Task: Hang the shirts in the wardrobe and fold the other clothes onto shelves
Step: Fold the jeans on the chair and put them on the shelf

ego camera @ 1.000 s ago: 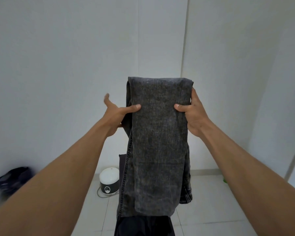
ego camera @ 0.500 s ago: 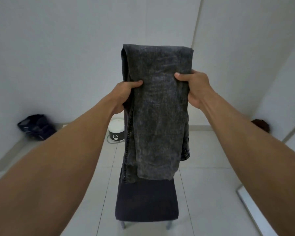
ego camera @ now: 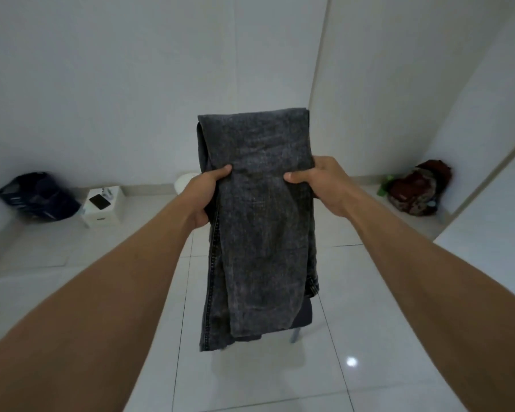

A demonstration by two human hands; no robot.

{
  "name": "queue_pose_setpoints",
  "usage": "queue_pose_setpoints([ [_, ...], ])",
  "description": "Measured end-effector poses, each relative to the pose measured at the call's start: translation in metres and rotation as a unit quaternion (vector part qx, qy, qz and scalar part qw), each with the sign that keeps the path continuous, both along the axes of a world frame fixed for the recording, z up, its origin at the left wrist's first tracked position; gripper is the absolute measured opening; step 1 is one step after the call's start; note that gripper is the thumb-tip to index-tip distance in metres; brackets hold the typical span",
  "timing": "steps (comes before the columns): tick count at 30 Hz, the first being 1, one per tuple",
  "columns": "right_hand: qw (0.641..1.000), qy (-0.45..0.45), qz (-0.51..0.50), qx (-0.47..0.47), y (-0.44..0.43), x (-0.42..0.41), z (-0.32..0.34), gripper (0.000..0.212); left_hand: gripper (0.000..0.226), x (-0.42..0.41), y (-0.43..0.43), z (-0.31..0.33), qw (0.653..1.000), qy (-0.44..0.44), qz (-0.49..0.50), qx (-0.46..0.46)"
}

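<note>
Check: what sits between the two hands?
Only the folded grey jeans. The left hand grips their left edge, the right hand their right edge, thumbs on the front. Head view shows it.

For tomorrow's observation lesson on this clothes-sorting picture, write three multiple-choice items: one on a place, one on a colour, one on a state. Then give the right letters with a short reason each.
1. Where does the small white box stand?
A. On the floor by the left wall, beside the dark bag
B. On the chair seat
C. In the right corner

2. What colour are the folded jeans?
A. Bright red
B. Washed dark grey
C. White

3. How are the jeans held?
A. Lying flat on the floor
B. Pinched by one hand only
C. Gripped at both side edges, hanging folded in front of the chair

Answers:
1 A, the box sits at the left skirting next to the bag.
2 B, the denim is mottled charcoal.
3 C, the left hand and right hand each clasp an edge.
</note>
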State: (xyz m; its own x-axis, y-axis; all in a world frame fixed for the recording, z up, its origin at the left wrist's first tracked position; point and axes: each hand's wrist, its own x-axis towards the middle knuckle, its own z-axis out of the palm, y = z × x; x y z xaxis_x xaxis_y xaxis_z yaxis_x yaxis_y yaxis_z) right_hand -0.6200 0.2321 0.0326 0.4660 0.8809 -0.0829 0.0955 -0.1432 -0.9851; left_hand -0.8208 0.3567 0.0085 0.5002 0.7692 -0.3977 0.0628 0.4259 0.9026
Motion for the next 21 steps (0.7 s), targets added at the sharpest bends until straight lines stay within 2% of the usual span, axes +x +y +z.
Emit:
queue_pose_setpoints([
  [1, 1.000, 0.018, -0.017, 0.007, -0.001, -0.002, -0.014, 0.035, 0.050, 0.001, 0.002, -0.010, 1.000, 0.005, -0.005, -0.012],
  [4, 0.996, 0.065, -0.050, 0.023, 0.003, -0.008, -0.061, 0.034, 0.042, 0.006, 0.005, -0.045, 0.998, 0.028, -0.029, -0.040],
  [7, 0.997, 0.064, -0.039, -0.005, 0.011, -0.006, -0.103, 0.028, 0.034, 0.009, 0.013, -0.081, 0.996, 0.049, -0.026, -0.072],
  [10, 0.997, 0.060, -0.030, -0.042, 0.027, 0.002, -0.152, 0.024, 0.039, 0.015, 0.031, -0.124, 0.991, 0.079, -0.024, -0.106],
  [16, 0.987, 0.091, -0.044, -0.123, 0.065, 0.023, -0.262, 0.041, 0.043, 0.038, 0.061, -0.229, 0.976, 0.134, -0.010, -0.169],
  [21, 0.978, 0.116, -0.064, -0.162, 0.081, 0.039, -0.330, 0.042, 0.050, 0.059, 0.074, -0.297, 0.969, 0.149, 0.017, -0.199],
])
